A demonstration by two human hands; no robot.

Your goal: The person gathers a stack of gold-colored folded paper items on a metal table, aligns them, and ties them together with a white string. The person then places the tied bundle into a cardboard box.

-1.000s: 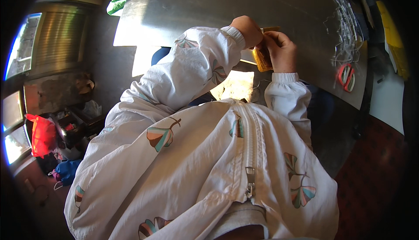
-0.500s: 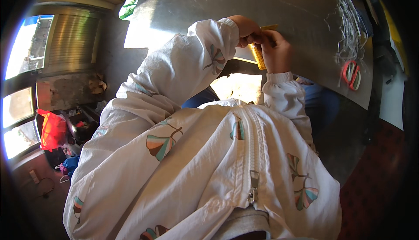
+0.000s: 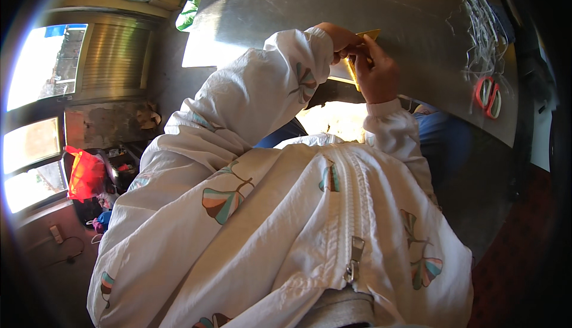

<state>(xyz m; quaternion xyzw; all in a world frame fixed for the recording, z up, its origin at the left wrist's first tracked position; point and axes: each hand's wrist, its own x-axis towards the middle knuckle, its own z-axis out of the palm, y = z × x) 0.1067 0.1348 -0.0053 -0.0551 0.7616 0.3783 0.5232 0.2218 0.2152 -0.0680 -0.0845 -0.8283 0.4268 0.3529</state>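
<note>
My left hand (image 3: 341, 39) and my right hand (image 3: 379, 75) meet over the near edge of the metal table (image 3: 411, 24). Between them is a shiny gold folded piece (image 3: 372, 33), thin like foil or card. One pointed end sticks out beyond the fingers, and a narrow gold strip hangs down between the hands. My right thumb and fingers pinch it from the right. The fingers of my left hand are bent around it and partly hidden behind the wrist and sleeve.
Red-handled scissors (image 3: 488, 97) lie at the table's right edge, below a bundle of clear plastic strips (image 3: 479, 30). A green packet (image 3: 189, 11) is at the far left corner. A red plastic bag (image 3: 87, 173) hangs at the left, near the windows.
The whole view has shifted slightly. My right fingers have moved up along the gold piece, and its pointed end shows more beyond the hands.
</note>
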